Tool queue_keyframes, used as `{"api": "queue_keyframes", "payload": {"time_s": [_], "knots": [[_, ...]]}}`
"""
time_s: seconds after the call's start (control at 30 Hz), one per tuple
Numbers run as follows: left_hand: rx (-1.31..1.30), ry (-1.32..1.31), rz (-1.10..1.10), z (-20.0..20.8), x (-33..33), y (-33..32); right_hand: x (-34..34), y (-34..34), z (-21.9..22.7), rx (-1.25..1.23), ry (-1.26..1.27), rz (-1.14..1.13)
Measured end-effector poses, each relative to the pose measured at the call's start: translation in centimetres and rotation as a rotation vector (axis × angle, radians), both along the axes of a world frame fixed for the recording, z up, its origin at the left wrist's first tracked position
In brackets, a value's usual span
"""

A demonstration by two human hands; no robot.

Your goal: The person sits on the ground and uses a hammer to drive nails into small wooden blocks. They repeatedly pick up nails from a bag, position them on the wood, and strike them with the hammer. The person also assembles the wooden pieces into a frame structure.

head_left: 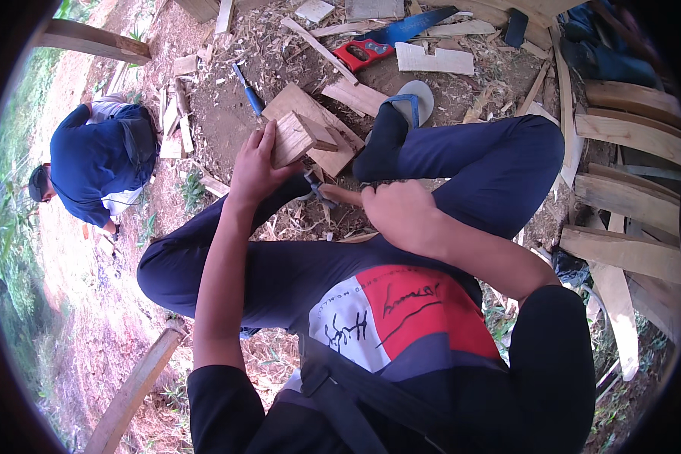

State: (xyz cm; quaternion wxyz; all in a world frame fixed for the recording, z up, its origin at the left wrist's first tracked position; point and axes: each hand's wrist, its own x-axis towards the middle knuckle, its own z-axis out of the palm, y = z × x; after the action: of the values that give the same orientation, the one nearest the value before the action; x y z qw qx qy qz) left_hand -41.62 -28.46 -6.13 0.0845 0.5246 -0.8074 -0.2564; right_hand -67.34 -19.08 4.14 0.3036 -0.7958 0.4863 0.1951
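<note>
My left hand (261, 170) is wrapped round the near left side of a wooden block (293, 138). One end of the block has a narrower piece sticking out to the right. It is held tilted above a flat board (284, 101) lying on the ground. In my closed right hand (405, 218) is the wooden handle of a hammer (342, 195). Its dark metal head points left, just below the block and apart from my left fingers. Part of the handle is hidden inside my fist.
A blue-handled chisel (248, 91) and a red-handled saw (367, 51) lie beyond the board, among wood chips and offcuts. Curved planks (624, 197) are stacked at the right. A dark phone (515, 28) lies at the far right. Another person (102, 159) crouches at the left.
</note>
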Motion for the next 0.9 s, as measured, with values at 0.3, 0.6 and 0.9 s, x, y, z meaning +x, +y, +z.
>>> {"api": "queue_keyframes", "payload": {"time_s": [0.3, 0.6, 0.9], "knots": [[0.078, 0.030, -0.025, -0.1, 0.4, -0.5, -13.5, -1.0, 10.5, 0.329, -0.404, -0.231], [-0.062, -0.257, 0.005, 1.2, -0.5, 0.8, -5.7, -0.4, 3.9, 0.313, -1.324, -1.049], [-0.078, -0.294, 0.075, 1.7, -1.4, 2.1, -2.8, -1.6, 2.4, -0.029, -1.588, -1.138]]}}
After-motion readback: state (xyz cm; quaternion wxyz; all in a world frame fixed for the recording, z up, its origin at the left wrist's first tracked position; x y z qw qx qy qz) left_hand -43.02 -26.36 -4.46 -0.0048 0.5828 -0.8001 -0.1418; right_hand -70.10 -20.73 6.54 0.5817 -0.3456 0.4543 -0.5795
